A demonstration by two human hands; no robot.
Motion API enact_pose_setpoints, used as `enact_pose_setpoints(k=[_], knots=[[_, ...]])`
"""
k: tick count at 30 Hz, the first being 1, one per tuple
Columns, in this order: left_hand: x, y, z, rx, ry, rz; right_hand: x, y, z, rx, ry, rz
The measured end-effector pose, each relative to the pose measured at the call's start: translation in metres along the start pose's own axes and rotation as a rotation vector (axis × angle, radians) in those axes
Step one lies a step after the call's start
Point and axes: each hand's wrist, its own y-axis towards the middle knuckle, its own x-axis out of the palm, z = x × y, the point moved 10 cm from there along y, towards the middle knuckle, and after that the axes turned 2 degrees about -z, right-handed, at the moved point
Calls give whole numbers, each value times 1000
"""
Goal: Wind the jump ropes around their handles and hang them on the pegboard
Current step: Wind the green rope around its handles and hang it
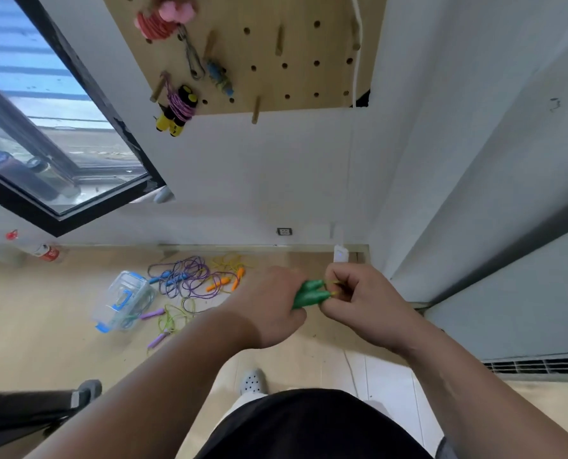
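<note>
At the far left of the floor lies a clear plastic box (123, 303) with blue latches, tipped on its side. Just beside it three loose jump ropes lie tangled: one with lilac handles (153, 315), a purple rope with blue handles (183, 276) and a yellow rope with orange handles (229, 281), none of them wound. Above, on the wall, the pegboard (295, 77) carries three finished bundles at its left side: a pink one (156, 23), a purple cord wound on yellow-and-black handles (178, 109) and a small blue one (221, 76). Bare wooden pegs (279, 39) stand free to their right. In front of the person's body, the left hand (269, 303) is curled round a pair of green handles (310, 293), held side by side and touching. The right hand (365, 299) pinches the thin yellow cord (333, 283) where it leaves the handle tips. The step looks like the start of winding this fourth rope, since the visible green part shows no turns of cord. The next move calls for keeping both handles clamped together while the right hand leads the cord round them in close, taut turns, leaving a loop for a peg. The handles are short, smooth, tapered plastic. The rest of the cord is hidden behind the hands.
</note>
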Motion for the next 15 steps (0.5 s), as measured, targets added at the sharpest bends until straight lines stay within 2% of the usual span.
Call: enact_pose_setpoints(k=[2, 5, 8, 10, 12, 15], knots=[[-3, 1, 0, -39, -93, 64, -5, -4, -5, -2, 116, 2], [-3, -4, -14, -170, -420, 116, -18, -13, -2, 53, 344, 39], [2, -13, -28, -315, -1128, 226, -32, -19, 4, 69, 173, 105], [8, -15, -25, -341, -1549, 250, -31, -23, 5, 57, 75, 109], [7, -14, -11, -344, -1740, 229, -22, -25, 1, 34, -22, 83], [9, -11, 2, -353, -1857, 228, -1, -32, -7, 5, -83, 35]])
